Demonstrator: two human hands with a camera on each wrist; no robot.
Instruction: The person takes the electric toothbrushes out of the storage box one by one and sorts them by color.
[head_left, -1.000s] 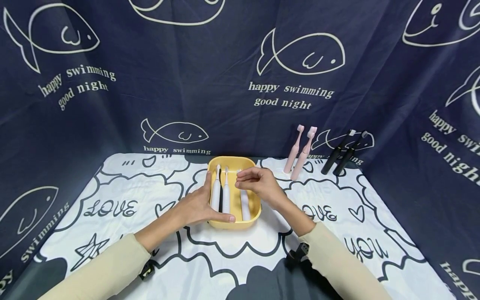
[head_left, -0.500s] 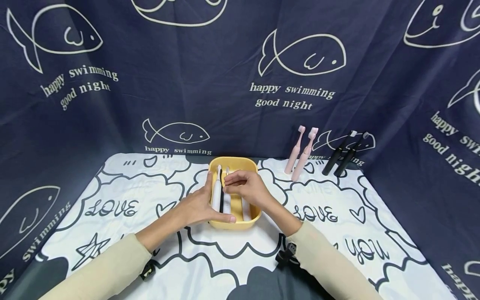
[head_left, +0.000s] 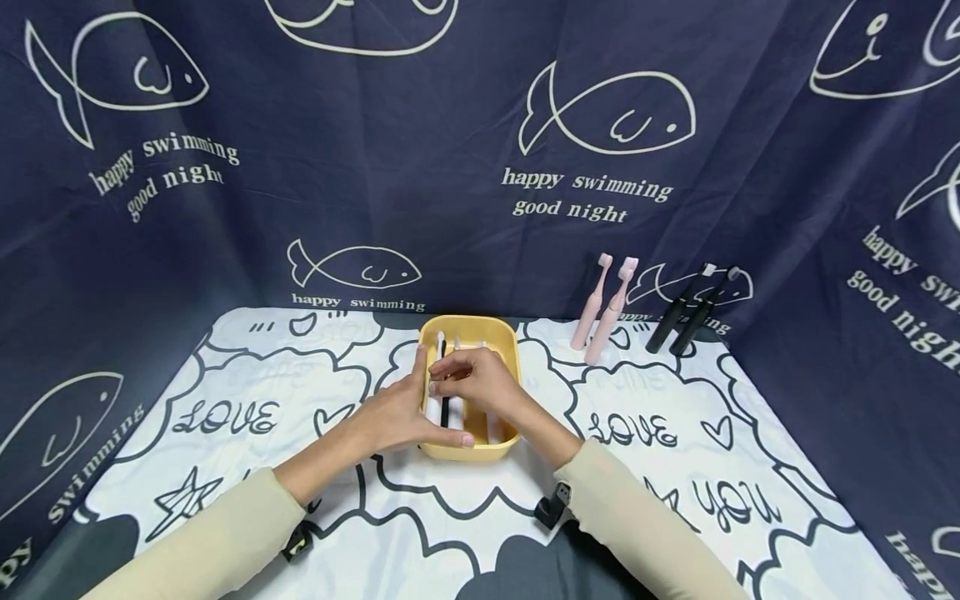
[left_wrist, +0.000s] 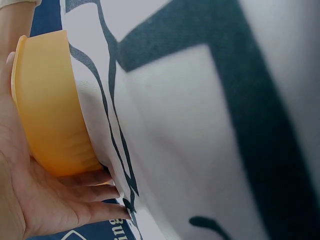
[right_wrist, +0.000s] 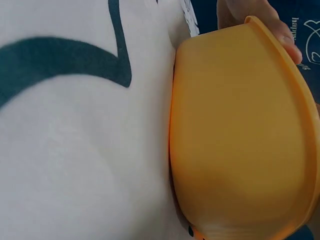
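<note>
A yellow plastic tub (head_left: 480,453) holds white electric toothbrushes and a slim black one lying lengthwise. My left hand (head_left: 397,413) grips the tub's near left corner, thumb along the front rim and fingers against the left side. Its fingers (left_wrist: 87,192) reach along the tub wall in the left wrist view. My right hand (head_left: 478,382) is over the tub, fingertips bent together above the leftmost white toothbrush (head_left: 432,411) and the black toothbrush (head_left: 445,412); I cannot tell whether they pinch one. Another white toothbrush (head_left: 456,414) is partly hidden; one more (head_left: 492,427) lies at right.
Pink electric toothbrushes (head_left: 602,333) stand upright behind the tub to the right. Farther right are black electric toothbrushes (head_left: 692,327). A white patterned cloth (head_left: 255,458) covers the table, and a navy fish-print curtain (head_left: 465,167) rises behind and at both sides.
My right hand has moved left across the tub, from above the right white toothbrush to the brushes at the left. My left hand has stayed at the tub's corner.
</note>
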